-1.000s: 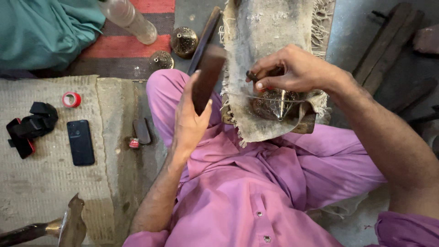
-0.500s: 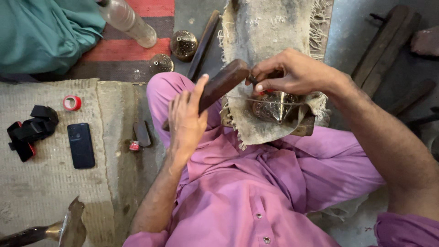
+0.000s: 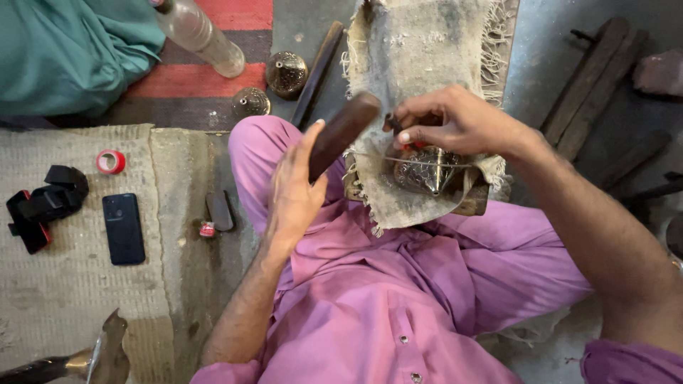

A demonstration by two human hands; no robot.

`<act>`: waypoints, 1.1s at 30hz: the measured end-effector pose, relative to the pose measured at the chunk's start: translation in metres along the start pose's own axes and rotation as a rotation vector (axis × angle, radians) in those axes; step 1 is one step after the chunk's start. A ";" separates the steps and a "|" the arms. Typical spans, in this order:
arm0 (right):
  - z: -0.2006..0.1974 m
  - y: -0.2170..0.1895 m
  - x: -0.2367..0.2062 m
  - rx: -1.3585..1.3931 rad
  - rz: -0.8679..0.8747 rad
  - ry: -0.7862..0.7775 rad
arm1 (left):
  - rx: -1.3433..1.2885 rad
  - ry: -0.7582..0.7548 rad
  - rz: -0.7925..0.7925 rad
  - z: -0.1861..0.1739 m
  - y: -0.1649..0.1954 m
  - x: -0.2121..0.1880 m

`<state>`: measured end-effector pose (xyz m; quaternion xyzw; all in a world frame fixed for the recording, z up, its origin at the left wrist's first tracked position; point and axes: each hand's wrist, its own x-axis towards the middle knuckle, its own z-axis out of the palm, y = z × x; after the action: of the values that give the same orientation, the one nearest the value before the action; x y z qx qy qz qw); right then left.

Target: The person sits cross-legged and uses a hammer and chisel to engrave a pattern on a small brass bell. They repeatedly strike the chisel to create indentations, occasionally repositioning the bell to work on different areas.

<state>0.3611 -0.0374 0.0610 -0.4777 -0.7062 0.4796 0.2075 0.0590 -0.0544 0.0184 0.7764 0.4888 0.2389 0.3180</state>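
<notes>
While left hand point(image 3: 295, 188) grips wooden mallet point(image 3: 341, 134), right hand point(image 3: 455, 124) pinches small tool point(image 3: 395, 126), burlap cloth point(image 3: 420, 50), grey floor point(image 3: 541, 43)

The clothes point(image 3: 398, 284) are pinkish purple. A dark brown wooden block point(image 3: 341, 131) lies over a frayed grey-beige cloth point(image 3: 420, 50). The metal piece point(image 3: 427, 171) is silvery with engraved patterning. A black phone point(image 3: 123, 227) and red tape roll point(image 3: 110, 161) rest on a beige mat point(image 3: 71, 306).

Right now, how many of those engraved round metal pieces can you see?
3. One engraved metal piece sits on the burlap cloth under the right hand; two lie on the floor near the plastic bottle, at and. Others may be hidden.
</notes>
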 end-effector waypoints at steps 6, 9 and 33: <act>0.006 -0.005 -0.003 -0.074 -0.078 0.071 | -0.266 0.085 0.018 0.010 -0.006 -0.004; 0.003 -0.005 -0.001 -0.077 -0.093 0.032 | -0.296 0.116 -0.051 0.015 -0.004 -0.007; -0.013 0.018 -0.015 0.174 -0.029 0.024 | -0.223 -0.024 -0.085 0.021 -0.005 -0.009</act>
<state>0.3862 -0.0427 0.0533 -0.4532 -0.6661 0.5304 0.2636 0.0667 -0.0665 0.0005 0.7177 0.4877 0.2690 0.4180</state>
